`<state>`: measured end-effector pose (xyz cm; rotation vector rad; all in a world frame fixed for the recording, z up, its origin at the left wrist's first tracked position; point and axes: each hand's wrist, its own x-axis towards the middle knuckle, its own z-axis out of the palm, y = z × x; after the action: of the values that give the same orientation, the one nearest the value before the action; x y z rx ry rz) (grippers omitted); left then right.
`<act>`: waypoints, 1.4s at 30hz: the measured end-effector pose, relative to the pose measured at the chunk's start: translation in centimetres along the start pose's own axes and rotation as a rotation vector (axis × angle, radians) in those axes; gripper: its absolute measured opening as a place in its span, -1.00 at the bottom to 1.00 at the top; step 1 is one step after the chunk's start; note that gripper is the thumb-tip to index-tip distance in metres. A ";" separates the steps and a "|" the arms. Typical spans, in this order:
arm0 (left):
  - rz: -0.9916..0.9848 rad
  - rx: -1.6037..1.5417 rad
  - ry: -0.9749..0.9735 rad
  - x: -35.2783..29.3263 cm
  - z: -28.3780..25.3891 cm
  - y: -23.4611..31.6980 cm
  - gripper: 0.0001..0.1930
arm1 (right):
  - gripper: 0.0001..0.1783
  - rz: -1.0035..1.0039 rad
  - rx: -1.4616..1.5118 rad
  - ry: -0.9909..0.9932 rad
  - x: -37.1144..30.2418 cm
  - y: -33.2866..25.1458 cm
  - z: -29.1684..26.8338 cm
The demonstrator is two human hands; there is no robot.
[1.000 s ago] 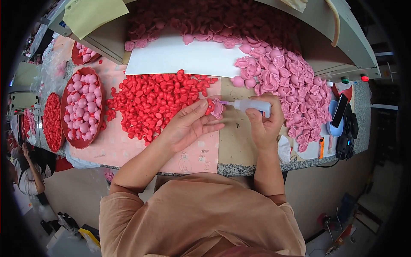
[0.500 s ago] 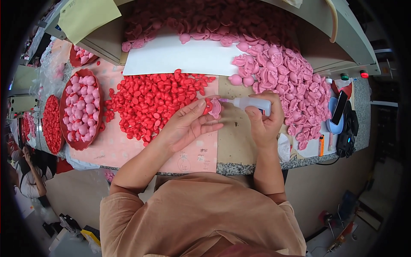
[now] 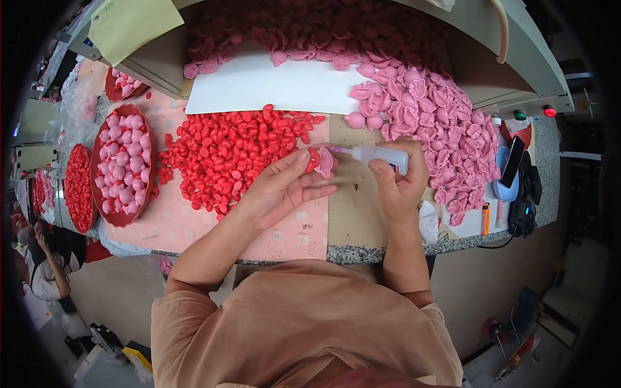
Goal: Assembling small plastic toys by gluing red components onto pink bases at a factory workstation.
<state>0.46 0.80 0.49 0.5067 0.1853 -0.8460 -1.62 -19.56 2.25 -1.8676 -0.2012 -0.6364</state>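
Observation:
Between the thumb and fingers of my left hand (image 3: 279,192) is a small pink molded piece (image 3: 324,163), with a red piece (image 3: 314,160) against its left side. My right hand (image 3: 407,178) is wrapped round a white squeeze bottle (image 3: 381,156). The bottle lies nearly level, its thin purplish nozzle (image 3: 343,150) pointing left at the top of the pink piece; whether the tip touches it I cannot tell. Left of my hands spreads a pile of glossy red pieces (image 3: 226,152). A heap of pink molded pieces (image 3: 433,123) lies to the right.
Red oval trays stand at the left, one with pink balls (image 3: 123,165), another with red pieces (image 3: 79,187). A white sheet (image 3: 278,87) lies under the shelf. At the right are an orange lighter (image 3: 485,220), a phone (image 3: 513,161) in a blue holder, and black cables.
Almost nothing differs. My right hand and the bottle have shifted very slightly left; my left hand keeps its place with the pink piece.

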 end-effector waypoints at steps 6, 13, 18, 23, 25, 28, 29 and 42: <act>0.008 -0.005 0.014 -0.1 0.2 0.0 -0.66 | -0.68 0.016 -0.010 -0.017 0.0 -0.1 0.0; 0.027 0.016 0.027 0.0 0.2 0.2 -0.64 | -0.69 -0.034 -0.020 -0.039 -0.1 0.0 0.0; 0.043 0.046 0.020 -0.1 0.3 0.2 -0.60 | -0.67 -0.050 -0.028 -0.040 -0.1 -0.2 0.0; 0.056 0.048 0.018 -0.1 0.6 0.4 -0.59 | -0.66 -0.065 -0.052 -0.017 0.1 -0.2 0.0; 0.058 0.024 0.025 -0.1 0.6 0.4 -0.58 | -0.64 -0.067 -0.056 0.003 0.2 -0.2 0.0; 0.058 0.035 0.024 -0.2 0.9 0.6 -0.57 | -0.64 -0.091 -0.055 0.012 0.1 -0.2 0.0; 0.057 0.037 0.023 -0.2 1.1 0.7 -0.57 | -0.64 -0.071 -0.056 0.011 0.0 -0.2 0.0; 0.116 0.017 0.003 -0.2 1.4 0.8 -0.50 | -0.65 -0.112 -0.070 -0.002 0.0 -0.1 -0.1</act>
<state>0.88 0.72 2.07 0.5292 0.1500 -0.7337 -1.73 -19.61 2.36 -1.9344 -0.2893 -0.7268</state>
